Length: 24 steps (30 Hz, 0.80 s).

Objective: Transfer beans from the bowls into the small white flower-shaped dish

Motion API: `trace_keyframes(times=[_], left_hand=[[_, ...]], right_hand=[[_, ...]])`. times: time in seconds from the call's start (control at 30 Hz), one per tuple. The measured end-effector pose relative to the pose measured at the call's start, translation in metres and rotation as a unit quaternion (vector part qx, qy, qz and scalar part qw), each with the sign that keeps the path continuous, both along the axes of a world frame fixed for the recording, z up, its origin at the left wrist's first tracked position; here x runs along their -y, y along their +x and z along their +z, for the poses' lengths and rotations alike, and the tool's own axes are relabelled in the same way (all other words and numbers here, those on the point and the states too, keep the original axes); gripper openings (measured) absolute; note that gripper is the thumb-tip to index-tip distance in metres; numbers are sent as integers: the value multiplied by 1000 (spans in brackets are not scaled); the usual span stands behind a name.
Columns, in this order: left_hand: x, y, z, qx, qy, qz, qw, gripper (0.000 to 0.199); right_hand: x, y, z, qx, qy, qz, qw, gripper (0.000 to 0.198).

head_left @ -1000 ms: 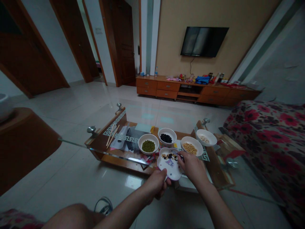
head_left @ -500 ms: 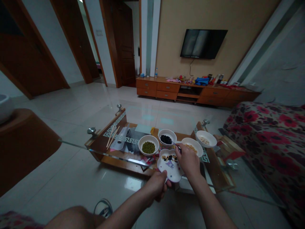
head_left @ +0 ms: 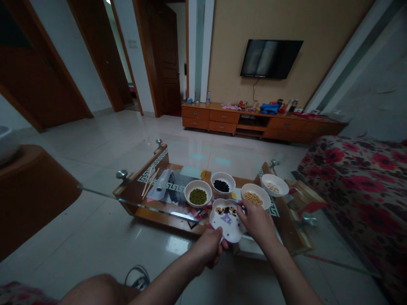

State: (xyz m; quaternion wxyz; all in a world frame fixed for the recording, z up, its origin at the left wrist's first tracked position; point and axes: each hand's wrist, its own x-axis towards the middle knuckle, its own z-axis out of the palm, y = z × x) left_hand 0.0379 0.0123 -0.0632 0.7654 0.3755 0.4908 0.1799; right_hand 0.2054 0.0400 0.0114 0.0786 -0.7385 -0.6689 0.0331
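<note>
My left hand (head_left: 210, 248) is closed round the near edge of a small white dish (head_left: 230, 233) with a scalloped rim and a purple cartoon print. Black and pale yellow beans (head_left: 227, 210) lie in its far half. My right hand (head_left: 256, 218) grips a thin, dark-handled spoon (head_left: 242, 206), whose tip is over the dish's far edge; whether it carries anything is too small to tell. Beyond the dish stand white bowls: one with green beans (head_left: 198, 196), one with black beans (head_left: 221, 185), one with yellow beans (head_left: 252, 198) and one with pale pieces (head_left: 272, 187).
The bowls stand on a glass-topped coffee table (head_left: 178, 211). Wooden chopsticks (head_left: 150, 183) lie at its left. A flowered sofa (head_left: 359, 182) is on the right. Across the room a low wooden cabinet (head_left: 222, 120) stands beneath a wall television (head_left: 271, 59).
My right hand has drawn the spoon back from the black bean bowl, down and to the right over the dish. My left hand and the dish have stayed nearly still.
</note>
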Motion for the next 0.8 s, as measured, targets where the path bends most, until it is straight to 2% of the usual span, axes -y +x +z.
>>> trace_keyframes(times=[0.13, 0.33, 0.8], left_hand=[[0, 0, 9, -13, -9, 1, 1000, 56], [1, 1, 15, -5, -14, 3, 1000, 51], [0, 2, 10, -6, -21, 9, 1000, 50]], right_hand=[[2, 0, -2, 1, -37, 41, 998, 25], [3, -1, -8, 3, -43, 77, 996, 26], [-2, -6, -17, 25, -52, 61, 996, 25]])
